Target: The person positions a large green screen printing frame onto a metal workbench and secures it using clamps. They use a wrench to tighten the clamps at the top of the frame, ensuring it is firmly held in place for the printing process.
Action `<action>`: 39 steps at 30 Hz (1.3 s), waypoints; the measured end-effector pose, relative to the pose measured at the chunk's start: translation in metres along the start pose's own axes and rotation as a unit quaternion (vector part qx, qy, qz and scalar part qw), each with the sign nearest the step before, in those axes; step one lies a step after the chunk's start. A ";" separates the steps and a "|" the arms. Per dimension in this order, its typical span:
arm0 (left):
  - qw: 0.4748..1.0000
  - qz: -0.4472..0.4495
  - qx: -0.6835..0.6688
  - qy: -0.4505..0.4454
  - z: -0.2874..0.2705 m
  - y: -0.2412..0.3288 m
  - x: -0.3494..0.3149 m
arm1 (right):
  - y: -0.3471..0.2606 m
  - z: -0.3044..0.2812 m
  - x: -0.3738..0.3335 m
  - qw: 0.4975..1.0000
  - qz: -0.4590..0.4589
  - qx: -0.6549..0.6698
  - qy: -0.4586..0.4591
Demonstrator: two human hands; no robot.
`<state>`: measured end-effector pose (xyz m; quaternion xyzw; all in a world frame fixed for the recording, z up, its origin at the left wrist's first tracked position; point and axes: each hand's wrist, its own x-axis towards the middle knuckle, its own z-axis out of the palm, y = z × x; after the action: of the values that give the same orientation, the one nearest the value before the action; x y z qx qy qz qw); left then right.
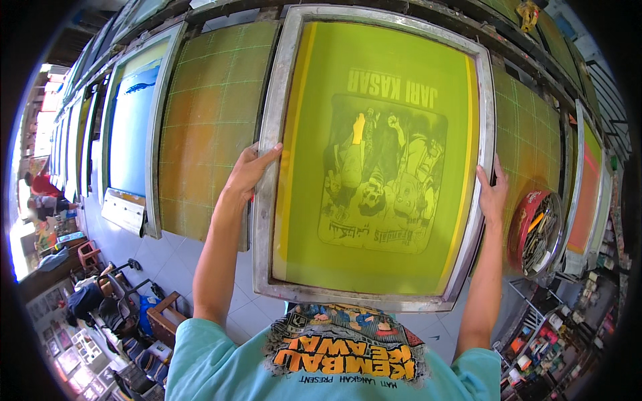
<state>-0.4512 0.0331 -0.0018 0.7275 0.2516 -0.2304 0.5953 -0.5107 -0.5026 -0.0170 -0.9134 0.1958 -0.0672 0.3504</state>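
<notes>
Between my hands is a large screen-printing frame (pixel 354 301) with grey metal sides. Its yellow-green mesh (pixel 301 167) carries a dark picture of several figures with lettering, upside down from where I stand. My left hand (pixel 254 168) grips the left side bar, thumb on top and fingers mostly hidden beneath. On the opposite bar, my right hand (pixel 493 192) holds on with the thumb on the upper face and fingers along the outer edge. The frame's near bar comes close to my shirt, and the far end extends over the row of boards.
Olive boards with grid lines lie left (pixel 207 134) and right (pixel 528 127) of the frame. A blue-meshed screen (pixel 134 127) stands further left. A red round tin (pixel 520 217) of tools sits near my right arm. Behind lie floor tiles, a brown wooden stool (pixel 164 317) and clutter.
</notes>
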 end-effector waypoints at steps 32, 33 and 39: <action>0.998 -0.021 -0.033 -0.044 0.000 0.022 -0.005 | -0.001 -0.005 0.000 0.999 0.025 -0.034 -0.017; 0.999 -0.030 -0.010 -0.029 -0.008 0.011 0.003 | -0.003 -0.003 0.001 0.999 0.022 -0.040 -0.018; 0.997 -0.027 -0.038 -0.059 -0.015 -0.003 0.014 | -0.003 -0.003 0.002 0.999 0.011 -0.025 -0.020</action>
<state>-0.4420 0.0494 -0.0098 0.6824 0.2444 -0.2792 0.6298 -0.5085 -0.5037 -0.0131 -0.9208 0.2001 -0.0403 0.3324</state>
